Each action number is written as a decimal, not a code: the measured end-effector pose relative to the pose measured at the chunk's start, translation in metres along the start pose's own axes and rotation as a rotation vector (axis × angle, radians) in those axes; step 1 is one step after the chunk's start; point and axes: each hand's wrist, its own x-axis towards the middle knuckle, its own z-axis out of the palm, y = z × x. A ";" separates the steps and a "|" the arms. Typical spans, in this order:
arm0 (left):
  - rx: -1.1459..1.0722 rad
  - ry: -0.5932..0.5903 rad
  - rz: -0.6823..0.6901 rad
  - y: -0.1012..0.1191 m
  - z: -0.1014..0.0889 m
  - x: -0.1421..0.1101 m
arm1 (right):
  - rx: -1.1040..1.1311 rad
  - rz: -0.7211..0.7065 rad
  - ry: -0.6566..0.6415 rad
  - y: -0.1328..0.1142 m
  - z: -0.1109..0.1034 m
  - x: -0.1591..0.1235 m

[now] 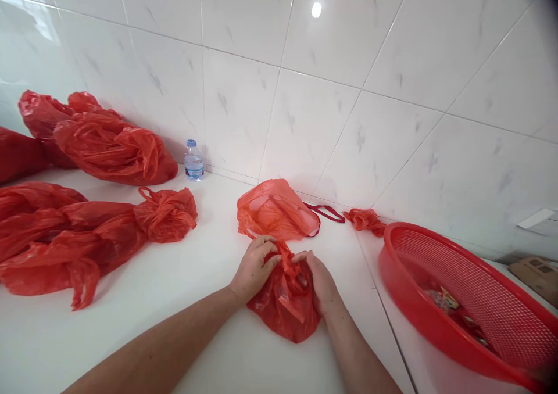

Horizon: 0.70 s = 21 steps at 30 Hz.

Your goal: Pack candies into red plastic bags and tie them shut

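Note:
A red plastic bag (288, 307) lies on the white table in front of me, its top gathered and twisted. My left hand (257, 266) pinches the gathered neck from the left, thumb and fingers closed on the plastic. From the right, my right hand (320, 280) grips the same bag, its index finger and thumb at the twisted part. What is inside the bag cannot be made out. Just behind it, a paler, flatter red bag (272, 208) rests near the wall, touching or almost touching the held bag's top.
Several filled red bags (113, 150) are piled at the left. A small water bottle (194, 161) stands by the tiled wall. A red strap (329, 212) and a crumpled red bag (366, 221) lie further right. A red plastic basket (436, 330) with small packets stands at the right, cardboard (536, 275) beyond.

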 end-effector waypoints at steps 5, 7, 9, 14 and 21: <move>-0.053 0.013 -0.042 0.001 0.000 0.000 | -0.082 -0.003 -0.041 -0.002 0.001 -0.001; -0.082 -0.028 -0.076 0.001 -0.001 0.000 | -0.111 -0.028 -0.045 -0.006 0.003 -0.002; -0.103 -0.094 -0.140 0.002 -0.002 0.000 | -0.150 -0.051 -0.024 -0.009 0.002 -0.001; -0.106 -0.139 -0.158 0.007 -0.002 -0.003 | -0.517 -0.177 0.165 -0.005 -0.006 0.006; 0.130 -0.214 0.019 0.016 -0.001 -0.011 | -0.795 -0.280 0.306 0.002 -0.005 0.006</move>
